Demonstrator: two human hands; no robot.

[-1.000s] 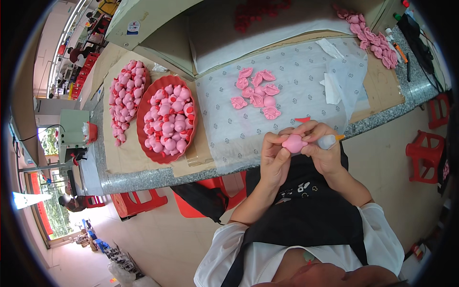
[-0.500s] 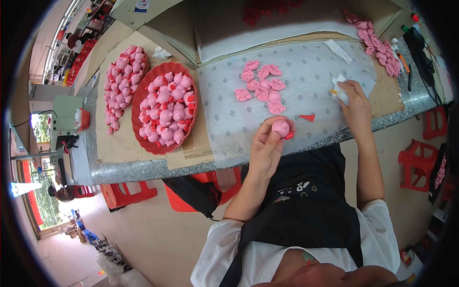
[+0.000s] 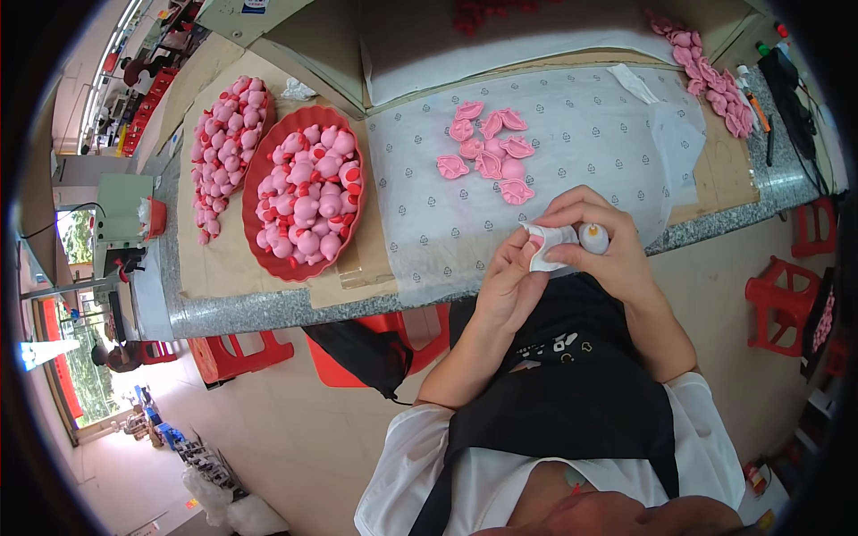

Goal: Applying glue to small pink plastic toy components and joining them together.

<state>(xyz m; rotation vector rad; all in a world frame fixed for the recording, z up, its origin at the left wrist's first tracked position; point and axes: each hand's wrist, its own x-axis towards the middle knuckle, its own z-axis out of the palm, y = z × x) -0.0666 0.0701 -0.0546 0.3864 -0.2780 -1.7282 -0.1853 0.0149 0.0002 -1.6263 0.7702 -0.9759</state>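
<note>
My left hand (image 3: 508, 288) and my right hand (image 3: 604, 239) meet just in front of the counter edge. The left hand's fingers pinch a crumpled white tissue (image 3: 545, 248). In my right hand is a small white bottle (image 3: 593, 238) with a yellowish tip, its end against the tissue. Beyond the hands, a cluster of pink moulded pieces (image 3: 487, 154) lies on a translucent printed sheet (image 3: 590, 125). A rounded pink figure (image 3: 513, 169) rests among them.
A red oval tray (image 3: 350, 234) full of pink pig figures stands at the left, with a pile of the same figures (image 3: 223, 147) on brown paper beyond it. More pink pieces (image 3: 715, 80) and tools (image 3: 786, 76) lie far right. Red stools (image 3: 791, 299) stand on the floor.
A second ago both hands held a pink figure. The left hand set it on the sheet while the right reached for the tissue; now both hands are back together with tissue and bottle.
</note>
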